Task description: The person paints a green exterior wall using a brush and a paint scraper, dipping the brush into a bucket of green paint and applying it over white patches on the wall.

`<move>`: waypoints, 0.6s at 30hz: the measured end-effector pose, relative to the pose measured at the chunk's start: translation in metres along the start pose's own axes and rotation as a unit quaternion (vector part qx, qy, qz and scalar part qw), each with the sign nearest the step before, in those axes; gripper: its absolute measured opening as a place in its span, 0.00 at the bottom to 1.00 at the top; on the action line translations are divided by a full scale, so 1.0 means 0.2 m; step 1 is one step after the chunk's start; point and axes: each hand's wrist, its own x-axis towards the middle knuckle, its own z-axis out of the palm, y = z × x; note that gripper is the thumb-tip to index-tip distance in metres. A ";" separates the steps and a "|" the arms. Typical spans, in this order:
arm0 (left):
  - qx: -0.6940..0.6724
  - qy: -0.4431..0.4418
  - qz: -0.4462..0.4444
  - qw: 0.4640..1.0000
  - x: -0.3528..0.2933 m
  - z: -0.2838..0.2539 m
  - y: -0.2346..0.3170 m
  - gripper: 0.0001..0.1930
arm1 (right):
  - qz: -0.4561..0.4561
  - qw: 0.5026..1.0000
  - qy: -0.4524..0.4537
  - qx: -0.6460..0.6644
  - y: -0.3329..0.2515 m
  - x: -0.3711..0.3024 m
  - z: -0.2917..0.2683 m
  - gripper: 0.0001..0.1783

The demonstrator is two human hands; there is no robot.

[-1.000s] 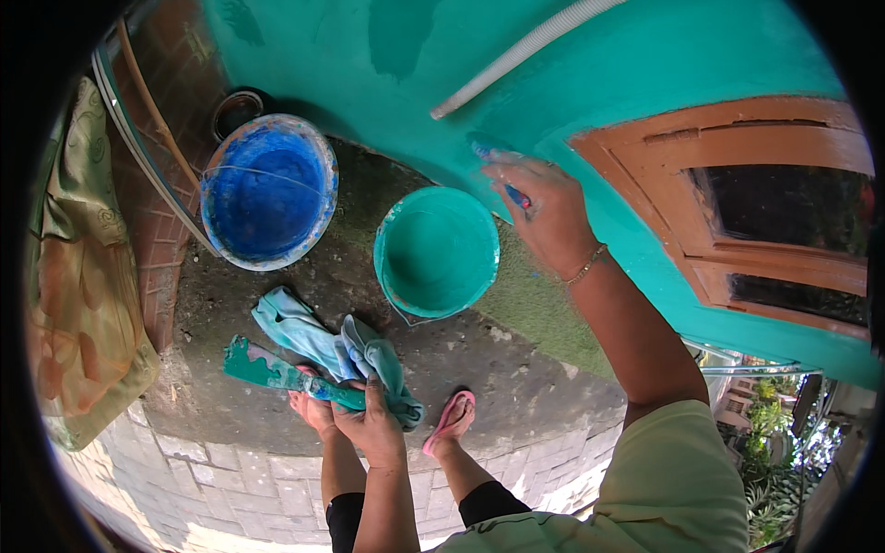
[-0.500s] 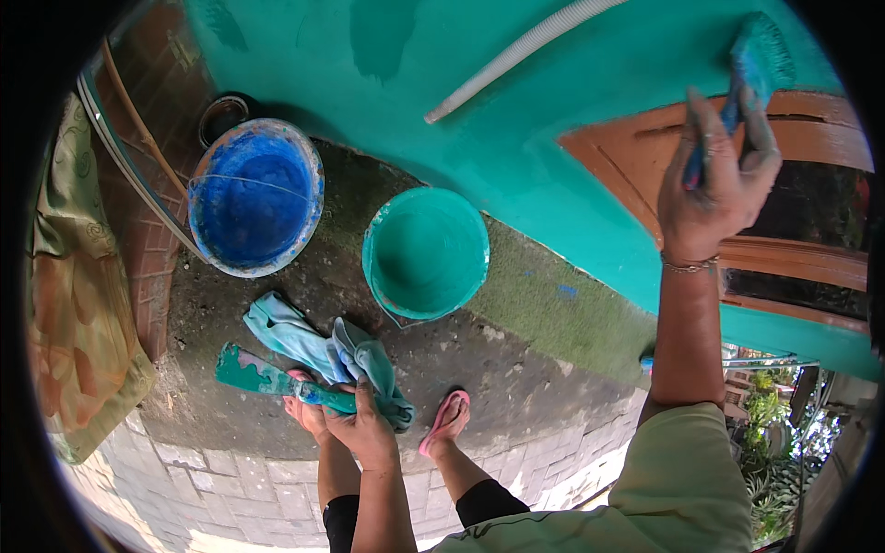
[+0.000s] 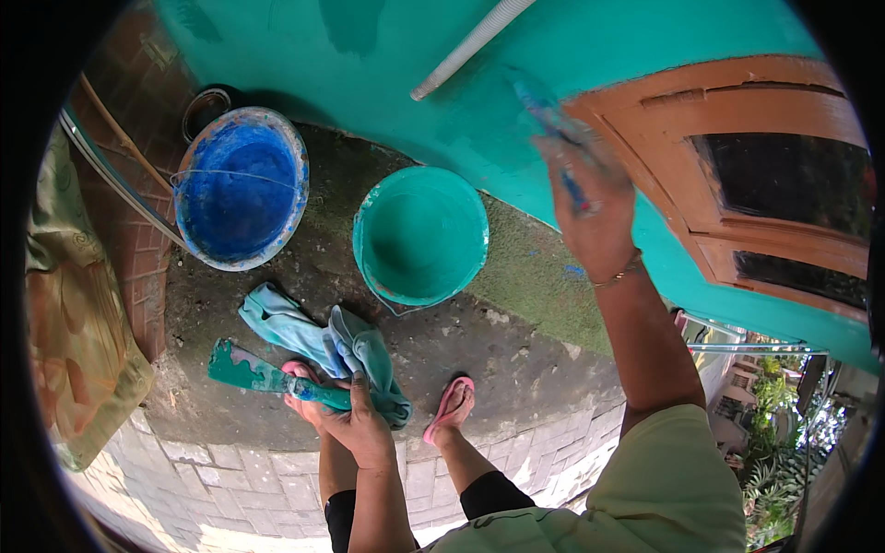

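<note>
My right hand (image 3: pixel 595 207) is closed around a paintbrush (image 3: pixel 533 97), in front of the green wall (image 3: pixel 267 46) near the corner of a brown wooden frame. Motion blurs the hand and the bristles. Low down, my left hand (image 3: pixel 364 435) grips the handle of a flat scraper (image 3: pixel 244 370) smeared with green paint. A pale blue-green cloth (image 3: pixel 288 324) hangs at that same hand, bunched beside the handle; whether the fingers pinch it is hidden. Beyond them stands a bucket (image 3: pixel 359 219) of green paint with a thin wire handle.
A paint-crusted bucket (image 3: pixel 300 166), blue inside, stands at the left. A ribbed grey pipe (image 3: pixel 470 48) runs down the wall. The brown frame (image 3: pixel 659 138) holds dark glass. Patterned fabric (image 3: pixel 83 359) hangs at far left. My feet in pink flip-flops stand on the stained ground.
My right hand has swung left and down with the paintbrush, from above the brown frame to the wall beside its corner. My left hand keeps its grip, and the view has shifted slightly.
</note>
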 end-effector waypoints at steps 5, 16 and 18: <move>0.028 -0.019 0.011 0.999 0.03 -0.06 -0.07 0.11 | -0.128 0.965 0.190 -0.125 -0.07 0.13 -0.42 0.09; -0.006 -0.023 0.004 1.000 0.04 -0.07 -0.13 0.11 | -0.095 0.962 0.167 -0.195 0.07 -0.01 -0.01 0.20; -0.008 -0.031 0.000 0.999 0.03 -0.07 -0.14 0.14 | -0.056 0.980 0.100 -0.165 0.04 -0.10 0.10 0.18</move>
